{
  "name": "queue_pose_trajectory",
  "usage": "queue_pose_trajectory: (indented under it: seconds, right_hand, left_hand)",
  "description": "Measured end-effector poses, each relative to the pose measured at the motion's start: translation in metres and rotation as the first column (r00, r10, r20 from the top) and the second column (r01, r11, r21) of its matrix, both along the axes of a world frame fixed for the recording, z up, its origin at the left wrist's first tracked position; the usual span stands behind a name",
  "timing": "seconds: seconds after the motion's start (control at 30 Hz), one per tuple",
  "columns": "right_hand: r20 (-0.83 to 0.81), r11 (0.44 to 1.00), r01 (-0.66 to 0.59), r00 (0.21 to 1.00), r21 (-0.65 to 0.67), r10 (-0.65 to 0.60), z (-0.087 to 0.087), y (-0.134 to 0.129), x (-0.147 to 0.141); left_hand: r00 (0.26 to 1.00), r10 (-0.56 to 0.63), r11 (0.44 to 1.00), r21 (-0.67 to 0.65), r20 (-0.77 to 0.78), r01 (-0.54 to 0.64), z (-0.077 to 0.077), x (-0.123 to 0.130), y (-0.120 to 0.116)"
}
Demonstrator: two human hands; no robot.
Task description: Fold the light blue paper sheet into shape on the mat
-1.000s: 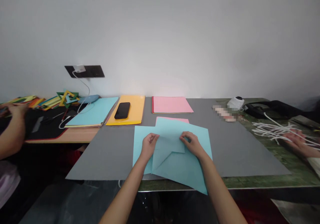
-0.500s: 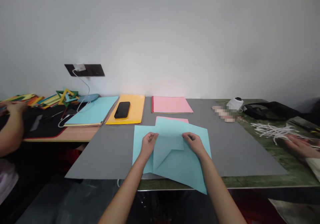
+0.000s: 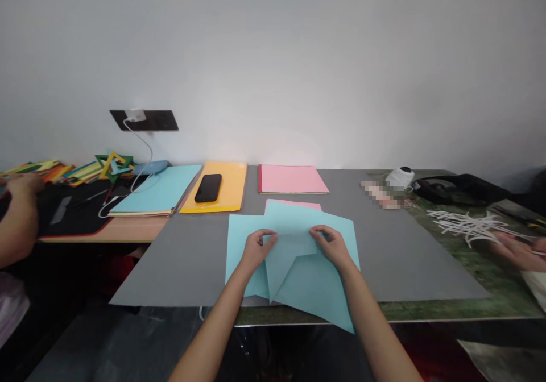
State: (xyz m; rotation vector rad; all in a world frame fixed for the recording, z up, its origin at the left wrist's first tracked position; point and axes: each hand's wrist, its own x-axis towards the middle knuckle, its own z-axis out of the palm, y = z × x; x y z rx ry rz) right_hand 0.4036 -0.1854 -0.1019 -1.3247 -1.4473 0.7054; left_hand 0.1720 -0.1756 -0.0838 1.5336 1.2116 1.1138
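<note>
My left hand [image 3: 257, 246] and right hand [image 3: 332, 244] each pinch the blue paper [image 3: 292, 223], thumb against fingers, above the grey sheet [image 3: 401, 257]; the phone [image 3: 209, 188] lies far left.

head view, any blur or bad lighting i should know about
Head view: the wall is brightest mid-picture and dims toward the corners; below the table it is mostly too dark to read; the co-worker's hand at far right looks smeared; a patch on the right is pixelated.
</note>
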Motion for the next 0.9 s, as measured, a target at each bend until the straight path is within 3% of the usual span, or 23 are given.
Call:
queue_pose_trajectory:
  seconds: [0.07,0.17,0.33,0.43,0.57,0.9]
  right_hand:
    - [0.051,0.999,0.004,0.999,0.032,-0.006,0.002,0.000,-0.001]
    - [0.241,0.992,0.033,0.969,0.121,-0.062,0.011,-0.003,-0.009]
    - [0.557,0.945,0.118,0.782,0.306,-0.278,0.032,-0.010,-0.039]
    - [0.646,0.945,-0.045,0.740,0.325,-0.188,0.038,-0.012,-0.058]
    - [0.661,0.952,-0.183,0.750,0.244,-0.024,0.039,-0.012,-0.072]
    - [0.564,0.980,-0.104,0.826,0.169,-0.010,0.035,-0.010,-0.073]
  left_hand:
    - [0.998,-0.033,0.999,0.033,-0.052,0.035,-0.002,0.000,0.000]
    - [0.997,-0.079,0.995,0.055,0.012,0.078,-0.007,0.001,0.000]
    - [0.991,-0.105,0.994,0.012,0.088,0.104,-0.012,0.003,0.001]
    - [0.988,-0.120,0.993,0.010,0.102,0.120,-0.013,0.003,0.001]
    - [0.985,-0.145,0.989,0.047,0.090,0.141,-0.012,0.003,0.000]
    - [0.996,-0.090,0.987,0.128,-0.018,0.092,0.001,0.003,-0.004]
